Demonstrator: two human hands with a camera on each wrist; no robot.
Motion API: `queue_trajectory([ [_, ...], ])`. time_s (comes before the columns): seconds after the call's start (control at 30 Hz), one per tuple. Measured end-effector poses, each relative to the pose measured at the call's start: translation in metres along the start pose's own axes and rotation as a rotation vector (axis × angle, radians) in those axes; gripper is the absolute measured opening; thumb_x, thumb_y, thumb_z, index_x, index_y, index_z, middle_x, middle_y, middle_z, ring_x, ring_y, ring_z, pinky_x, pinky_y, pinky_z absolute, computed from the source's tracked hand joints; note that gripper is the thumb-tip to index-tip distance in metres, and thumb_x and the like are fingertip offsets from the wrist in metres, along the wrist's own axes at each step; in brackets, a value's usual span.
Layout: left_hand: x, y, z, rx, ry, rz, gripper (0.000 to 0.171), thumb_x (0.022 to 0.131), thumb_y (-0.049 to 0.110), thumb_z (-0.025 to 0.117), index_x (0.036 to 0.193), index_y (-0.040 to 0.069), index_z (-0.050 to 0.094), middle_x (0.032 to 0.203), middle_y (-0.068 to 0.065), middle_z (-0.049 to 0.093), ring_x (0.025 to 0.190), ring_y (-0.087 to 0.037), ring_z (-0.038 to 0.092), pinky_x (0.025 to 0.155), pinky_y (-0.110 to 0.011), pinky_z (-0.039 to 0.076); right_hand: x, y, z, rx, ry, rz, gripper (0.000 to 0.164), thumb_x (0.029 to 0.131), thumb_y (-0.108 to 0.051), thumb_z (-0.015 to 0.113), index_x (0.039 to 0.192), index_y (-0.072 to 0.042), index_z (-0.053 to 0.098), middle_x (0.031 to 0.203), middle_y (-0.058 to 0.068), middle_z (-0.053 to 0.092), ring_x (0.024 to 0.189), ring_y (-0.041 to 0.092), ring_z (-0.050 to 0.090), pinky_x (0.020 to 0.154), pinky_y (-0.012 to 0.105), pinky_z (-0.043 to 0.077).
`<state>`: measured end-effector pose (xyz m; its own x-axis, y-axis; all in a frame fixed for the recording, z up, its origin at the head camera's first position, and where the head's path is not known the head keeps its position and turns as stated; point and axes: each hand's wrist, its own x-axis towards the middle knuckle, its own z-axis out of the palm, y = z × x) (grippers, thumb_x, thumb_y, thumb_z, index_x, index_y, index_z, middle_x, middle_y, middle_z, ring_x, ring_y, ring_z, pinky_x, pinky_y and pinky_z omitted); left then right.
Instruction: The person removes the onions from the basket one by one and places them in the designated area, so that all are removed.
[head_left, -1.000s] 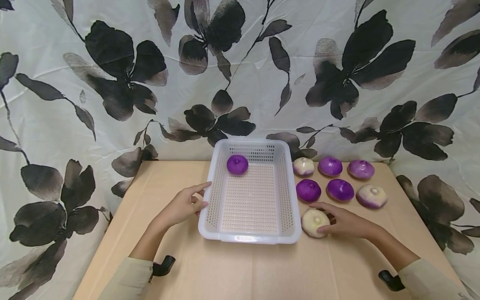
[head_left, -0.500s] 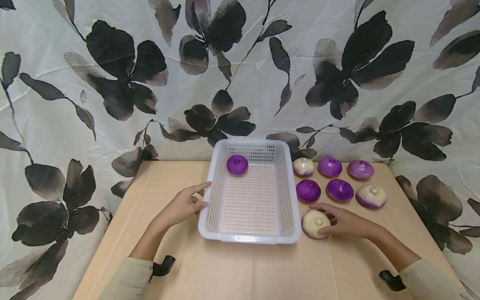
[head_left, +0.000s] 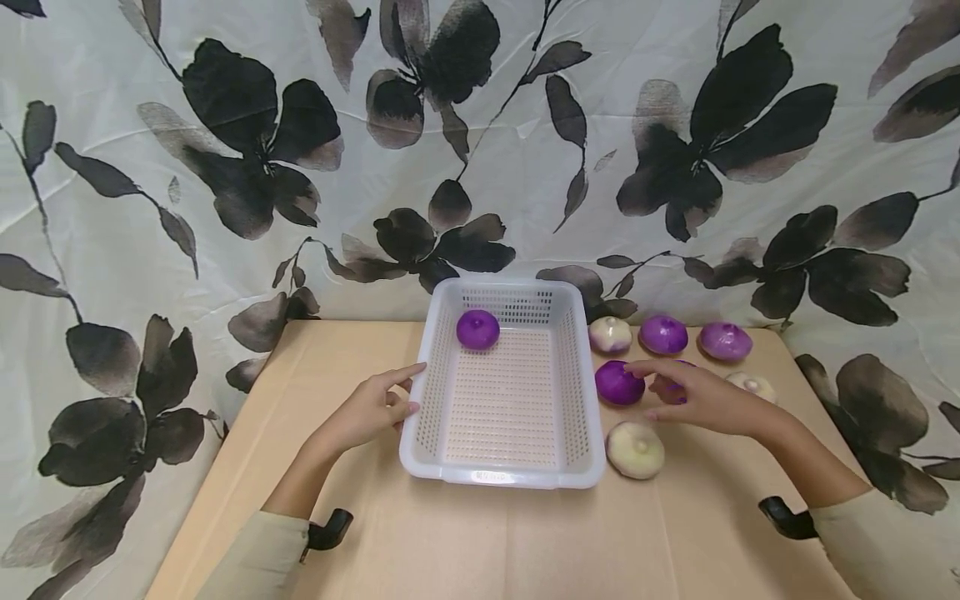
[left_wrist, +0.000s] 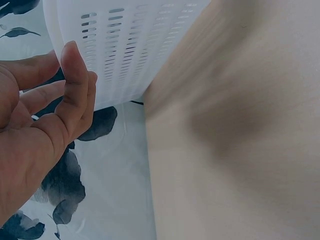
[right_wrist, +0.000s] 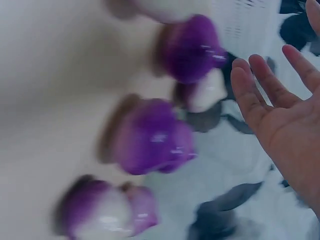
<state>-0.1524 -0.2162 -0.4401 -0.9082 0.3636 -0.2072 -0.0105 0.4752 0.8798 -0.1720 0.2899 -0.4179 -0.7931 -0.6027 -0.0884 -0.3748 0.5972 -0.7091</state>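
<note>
Left hand: the left hand (head_left: 371,410) rested against the left wall of the white basket (head_left: 427,392), fingers (left_wrist: 75,75) straight and close together, holding nothing; the wrist view showed fingertips touching the perforated side

Basket: it sat at the middle of the tan surface (head_left: 480,533), with one purple onion (head_left: 477,329) in its far left corner and the rest of its floor bare

Pale onion: a whitish onion (head_left: 635,448) lay just beside the basket's near right corner, apart from both hands

Right hand: the right hand (head_left: 693,396) hovered over the middle row of onions to the right of the basket, fingers (right_wrist: 260,90) spread and relaxed, clamped on nothing; the forefinger pointed toward the dark purple onion (head_left: 618,383) nearest the basket wall

Other onions: a partly hidden purple one (head_left: 663,388) lay under the palm, a pale one (head_left: 753,384) behind the wrist, and three more stood in the back row (head_left: 663,334)

Doing it well, as I judged: the hand should settle straight down over one onion and wrap it from above, thumb on one side and fingers on the other, since the round skins looked slippery and neighbours lay close enough to be nudged; the left hand steadying the basket seemed wise
</note>
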Motion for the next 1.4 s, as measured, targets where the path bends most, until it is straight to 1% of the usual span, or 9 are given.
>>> queue_trajectory([
  [0.1, 0.000, 0.001, 0.000, -0.010, -0.002, -0.001, 0.063, 0.097, -0.004, 0.062, 0.156, 0.000, 0.041, 0.123, -0.026, 0.055, 0.075, -0.020, 0.067, 0.070, -0.048, 0.063, 0.016, -0.015, -0.011, -0.002, 0.011, -0.001, 0.064, 0.091, -0.026, 0.080, 0.147, -0.011, 0.054, 0.135, 0.015, 0.063, 0.111, 0.032, 0.066, 0.092, 0.032, 0.059],
  [0.13, 0.000, 0.001, 0.001, -0.012, -0.001, -0.002, 0.063, 0.097, -0.004, 0.062, 0.156, 0.000, 0.041, 0.122, -0.026, 0.055, 0.076, -0.020, 0.067, 0.070, -0.049, 0.063, 0.022, -0.020, -0.013, 0.003, 0.012, -0.007, 0.064, 0.091, -0.025, 0.080, 0.147, -0.010, 0.053, 0.142, 0.015, 0.060, 0.116, 0.033, 0.066, 0.096, 0.037, 0.059],
  [0.23, -0.001, 0.002, 0.001, -0.009, 0.003, -0.002, 0.064, 0.096, -0.004, 0.062, 0.156, -0.001, 0.041, 0.122, -0.025, 0.055, 0.076, -0.020, 0.067, 0.071, -0.050, 0.063, 0.046, -0.034, -0.018, 0.016, 0.001, -0.006, 0.066, 0.092, -0.024, 0.079, 0.149, -0.007, 0.051, 0.144, 0.019, 0.057, 0.122, 0.039, 0.063, 0.101, 0.052, 0.057],
  [0.33, -0.001, 0.002, 0.000, -0.006, 0.007, 0.001, 0.063, 0.096, -0.004, 0.062, 0.156, -0.001, 0.041, 0.121, -0.025, 0.055, 0.076, -0.020, 0.067, 0.070, -0.049, 0.063, 0.073, -0.045, -0.019, 0.000, -0.020, -0.023, 0.070, 0.092, -0.023, 0.079, 0.151, -0.003, 0.047, 0.147, 0.024, 0.053, 0.125, 0.040, 0.061, 0.104, 0.059, 0.053],
  [0.67, -0.003, 0.000, 0.001, 0.001, 0.001, 0.015, 0.063, 0.097, -0.005, 0.062, 0.156, -0.002, 0.040, 0.122, -0.027, 0.056, 0.071, -0.019, 0.066, 0.070, -0.053, 0.062, 0.162, -0.081, -0.004, -0.098, -0.136, -0.025, 0.076, 0.093, -0.033, 0.078, 0.155, -0.005, 0.042, 0.151, 0.022, 0.051, 0.133, 0.045, 0.056, 0.110, 0.058, 0.049],
  [0.8, -0.003, 0.000, 0.000, -0.002, 0.004, 0.019, 0.063, 0.097, -0.004, 0.063, 0.156, -0.002, 0.040, 0.122, -0.026, 0.056, 0.072, -0.020, 0.067, 0.067, -0.047, 0.063, 0.191, -0.083, 0.006, -0.123, -0.177, 0.020, 0.076, 0.095, -0.035, 0.075, 0.156, -0.007, 0.041, 0.151, 0.026, 0.050, 0.134, 0.046, 0.055, 0.111, 0.057, 0.048],
  [0.97, -0.002, -0.001, 0.001, -0.009, 0.000, 0.022, 0.063, 0.097, -0.004, 0.063, 0.156, -0.002, 0.041, 0.121, -0.026, 0.055, 0.073, -0.020, 0.066, 0.064, -0.036, 0.062, 0.211, -0.077, 0.017, -0.127, -0.183, 0.094, 0.078, 0.095, -0.040, 0.074, 0.158, -0.011, 0.038, 0.154, 0.026, 0.047, 0.137, 0.043, 0.054, 0.113, 0.058, 0.046],
  [1.2, -0.001, -0.001, 0.001, -0.016, -0.002, 0.024, 0.063, 0.097, -0.005, 0.063, 0.156, -0.002, 0.040, 0.122, -0.027, 0.055, 0.071, -0.020, 0.067, 0.068, -0.049, 0.062, 0.226, -0.068, 0.030, -0.043, -0.128, 0.156, 0.082, 0.095, -0.041, 0.073, 0.161, -0.013, 0.033, 0.154, 0.027, 0.045, 0.143, 0.044, 0.046, 0.117, 0.061, 0.040],
  [1.4, -0.001, -0.001, -0.001, -0.026, -0.015, 0.029, 0.064, 0.097, -0.004, 0.063, 0.156, -0.002, 0.039, 0.122, -0.027, 0.055, 0.070, -0.021, 0.066, 0.070, -0.054, 0.062, 0.233, -0.062, 0.047, 0.110, -0.041, 0.212, 0.084, 0.094, -0.037, 0.074, 0.163, -0.018, 0.029, 0.157, 0.027, 0.041, 0.146, 0.046, 0.040, 0.119, 0.064, 0.035],
])
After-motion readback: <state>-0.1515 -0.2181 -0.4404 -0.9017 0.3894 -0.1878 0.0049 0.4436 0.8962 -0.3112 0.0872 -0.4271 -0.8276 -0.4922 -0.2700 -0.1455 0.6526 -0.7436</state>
